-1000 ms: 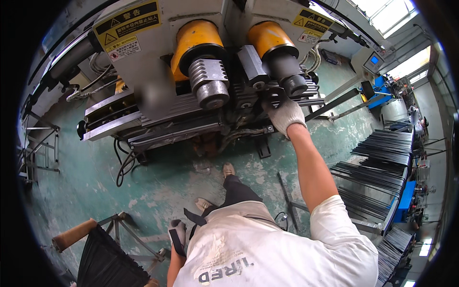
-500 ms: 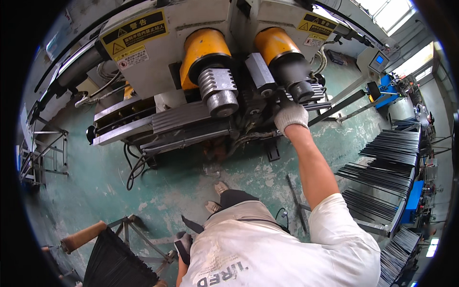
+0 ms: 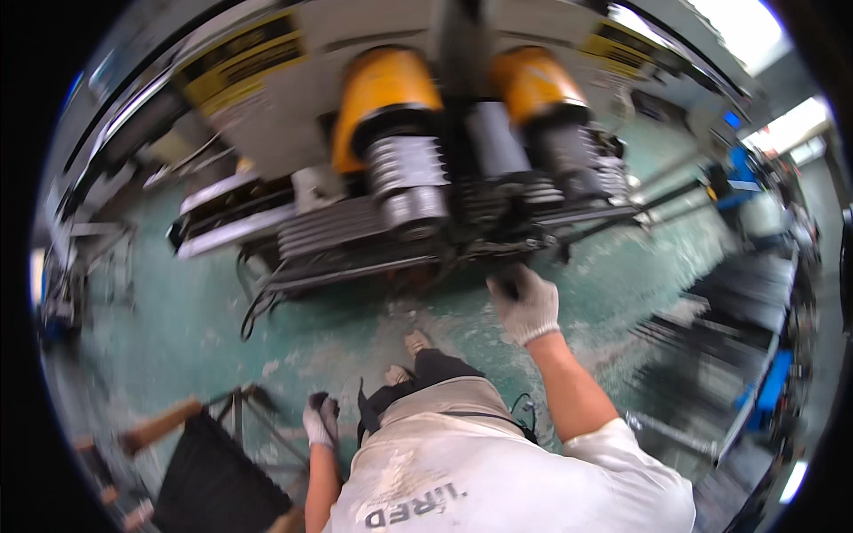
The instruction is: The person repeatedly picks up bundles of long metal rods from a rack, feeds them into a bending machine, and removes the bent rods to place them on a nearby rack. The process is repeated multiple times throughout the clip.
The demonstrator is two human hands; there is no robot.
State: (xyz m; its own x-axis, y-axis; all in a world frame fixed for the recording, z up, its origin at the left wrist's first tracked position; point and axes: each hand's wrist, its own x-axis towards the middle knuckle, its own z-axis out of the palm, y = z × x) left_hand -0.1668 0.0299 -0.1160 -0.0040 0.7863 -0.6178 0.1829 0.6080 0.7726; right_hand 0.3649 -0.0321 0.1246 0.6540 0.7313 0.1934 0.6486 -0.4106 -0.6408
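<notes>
The picture is blurred by motion. My right hand (image 3: 526,307), in a white glove, is stretched forward just below the front of a large grey machine (image 3: 267,133). Its fingers are curled round a small dark piece (image 3: 506,284). Above it sit two yellow-capped cylinders (image 3: 384,89) with ribbed metal rollers (image 3: 407,173). My left hand (image 3: 320,421), also gloved, hangs low by my hip and grips a small dark object (image 3: 317,401). My white shirt fills the lower middle of the view.
The floor (image 3: 178,329) is worn green. A black stand with a wooden handle (image 3: 160,428) is at lower left. Stacks of long dark metal strips (image 3: 755,293) lie to the right. Cables (image 3: 253,302) hang under the machine's front.
My right hand has come off the machine's right roller and dropped toward me. The view has swung closer to the machine. My left hand stays low at my side.
</notes>
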